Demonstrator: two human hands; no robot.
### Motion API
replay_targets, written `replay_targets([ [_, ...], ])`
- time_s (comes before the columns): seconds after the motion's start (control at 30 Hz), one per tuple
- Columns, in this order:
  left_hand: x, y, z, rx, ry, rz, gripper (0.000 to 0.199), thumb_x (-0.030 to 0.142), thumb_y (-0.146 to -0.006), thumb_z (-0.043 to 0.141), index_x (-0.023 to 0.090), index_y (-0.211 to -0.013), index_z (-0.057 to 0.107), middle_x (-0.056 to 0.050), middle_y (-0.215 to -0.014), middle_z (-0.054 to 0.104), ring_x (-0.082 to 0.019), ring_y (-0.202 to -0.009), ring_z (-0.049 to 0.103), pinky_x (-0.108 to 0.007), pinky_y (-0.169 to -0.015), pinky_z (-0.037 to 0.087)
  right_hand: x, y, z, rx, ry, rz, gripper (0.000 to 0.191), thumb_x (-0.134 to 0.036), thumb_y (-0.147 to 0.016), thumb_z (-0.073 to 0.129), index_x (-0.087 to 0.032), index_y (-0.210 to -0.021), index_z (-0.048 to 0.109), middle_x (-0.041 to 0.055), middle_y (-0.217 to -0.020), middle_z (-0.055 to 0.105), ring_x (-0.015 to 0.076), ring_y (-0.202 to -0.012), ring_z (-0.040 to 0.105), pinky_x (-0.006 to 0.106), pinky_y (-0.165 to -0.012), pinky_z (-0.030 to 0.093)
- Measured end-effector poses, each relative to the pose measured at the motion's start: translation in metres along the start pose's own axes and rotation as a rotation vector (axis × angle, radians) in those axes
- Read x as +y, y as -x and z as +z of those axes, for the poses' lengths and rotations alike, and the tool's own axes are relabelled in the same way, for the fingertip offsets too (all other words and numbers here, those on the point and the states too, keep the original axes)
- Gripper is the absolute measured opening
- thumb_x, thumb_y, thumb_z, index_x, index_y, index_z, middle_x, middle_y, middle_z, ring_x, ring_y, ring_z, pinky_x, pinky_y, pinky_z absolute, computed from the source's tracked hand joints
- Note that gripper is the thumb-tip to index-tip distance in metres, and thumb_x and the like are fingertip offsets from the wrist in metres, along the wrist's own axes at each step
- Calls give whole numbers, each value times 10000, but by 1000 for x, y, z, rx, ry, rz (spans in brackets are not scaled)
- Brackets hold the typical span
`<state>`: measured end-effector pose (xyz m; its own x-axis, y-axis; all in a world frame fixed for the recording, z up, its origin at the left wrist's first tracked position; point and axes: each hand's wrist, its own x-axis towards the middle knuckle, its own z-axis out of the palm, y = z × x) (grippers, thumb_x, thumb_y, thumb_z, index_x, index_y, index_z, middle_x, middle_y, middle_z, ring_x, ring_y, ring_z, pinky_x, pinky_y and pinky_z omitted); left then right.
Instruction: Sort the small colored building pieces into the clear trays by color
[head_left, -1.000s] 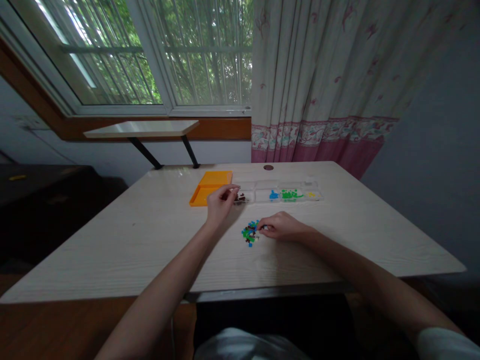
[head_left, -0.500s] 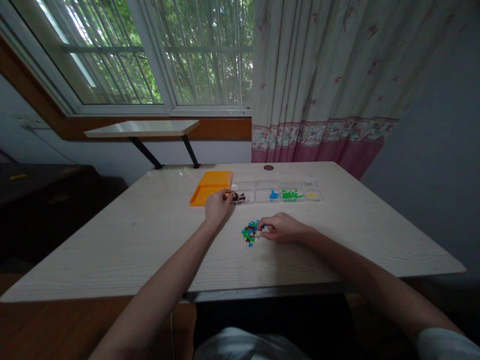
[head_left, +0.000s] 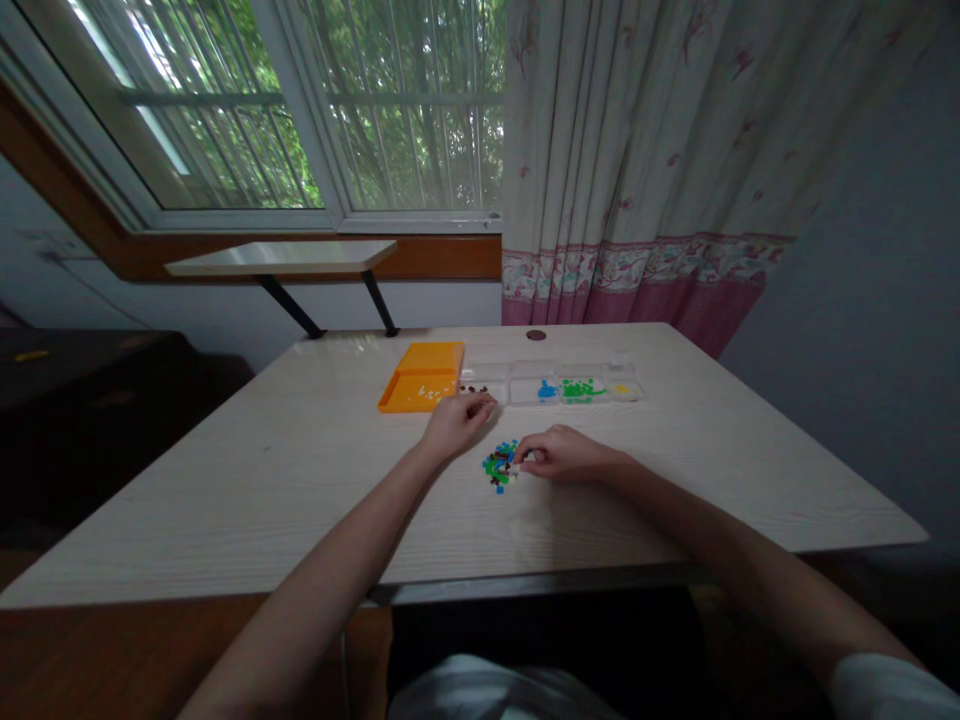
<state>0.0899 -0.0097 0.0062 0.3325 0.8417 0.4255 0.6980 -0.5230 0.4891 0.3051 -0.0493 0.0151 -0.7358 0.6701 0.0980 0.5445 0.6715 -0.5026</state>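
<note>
A small heap of mixed blue, green, brown and white pieces (head_left: 499, 464) lies on the table. At its right edge is my right hand (head_left: 566, 455), thumb and forefinger bent together among the pieces, with white bits by the fingertips. My left hand (head_left: 457, 424) hovers at the near edge of the clear compartment tray (head_left: 525, 392), its fingers pinched together; anything between them is too small to make out. In the tray's near row are brown pieces (head_left: 474, 390), blue pieces (head_left: 547, 390), green pieces (head_left: 581, 389) and yellow pieces (head_left: 621, 389), each kind in its own compartment.
Left of the tray, an open orange case (head_left: 405, 400) holds scattered white pieces. A raised shelf (head_left: 289, 257) on black legs stands at the table's back left. Behind the table (head_left: 300, 500) are a window and a curtain (head_left: 622, 180).
My left hand has come back from the brown pieces, towards me and slightly right, uncovering white pieces in the orange case. My right hand has stayed at the heap.
</note>
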Motion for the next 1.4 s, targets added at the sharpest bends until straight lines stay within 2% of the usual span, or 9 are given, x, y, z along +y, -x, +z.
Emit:
replay_targets([
  [0.1,1,2,-1,-12,-10,31,261,313,-815,461,155,-886,656,-23,-666,625,-92,-543,499,-182,-530,341,2,0,-1,52,-95,27,174,-254,-774,536,-184,-906,624,-65,-504,449,57,-446,375,171,-479,263],
  [0.27,11,5,-2,-53,30,85,260,329,-805,479,154,-876,658,-13,-596,582,-88,-520,471,-182,-523,334,12,-4,0,280,-306,104,228,-359,-789,529,-147,-861,568,-84,-483,368,59,-440,343,168,-450,251],
  [0.37,21,7,-1,-77,58,115,239,333,-784,515,164,-862,665,9,-549,535,-77,-496,442,-178,-517,324,16,-7,3,358,-358,124,249,-382,-776,543,-143,-841,565,-81,-493,368,59,-445,348,170,-446,255],
  [0.53,30,9,-1,-102,93,161,235,344,-767,556,176,-886,669,48,-477,435,-65,-466,395,-171,-500,290,14,-7,2,395,-360,118,266,-403,-761,562,-143,-815,586,-71,-494,392,58,-448,353,170,-444,261],
  [0.87,30,9,2,-75,106,233,210,332,-778,556,171,-843,674,57,-459,424,-51,-445,379,-159,-482,273,13,-9,2,418,-394,106,293,-440,-727,597,-153,-784,600,-67,-478,396,60,-432,340,176,-424,247],
  [1.0,31,11,4,-33,100,240,186,297,-776,546,161,-830,662,57,-459,441,-50,-438,389,-159,-482,288,16,-8,4,413,-371,90,293,-433,-749,574,-157,-842,603,-65,-488,399,62,-437,343,175,-425,241],
  [1.1,31,11,2,76,93,229,178,284,-766,548,151,-819,655,58,-452,439,-52,-432,388,-163,-479,301,17,-7,2,394,-337,94,304,-418,-768,552,-153,-913,588,-70,-490,396,62,-438,345,172,-429,242],
  [1.27,27,8,-5,283,84,224,189,303,-769,554,151,-825,652,60,-451,441,-47,-413,386,-158,-456,304,19,0,-7,193,-119,94,219,-365,-757,573,-158,-800,628,-55,-500,444,62,-464,393,173,-481,274],
  [1.4,27,7,-8,347,95,232,189,299,-774,558,149,-843,648,61,-454,449,-41,-407,394,-149,-458,320,23,4,-11,79,-23,119,229,-377,-712,622,-166,-798,647,-38,-540,501,69,-494,448,174,-495,281],
])
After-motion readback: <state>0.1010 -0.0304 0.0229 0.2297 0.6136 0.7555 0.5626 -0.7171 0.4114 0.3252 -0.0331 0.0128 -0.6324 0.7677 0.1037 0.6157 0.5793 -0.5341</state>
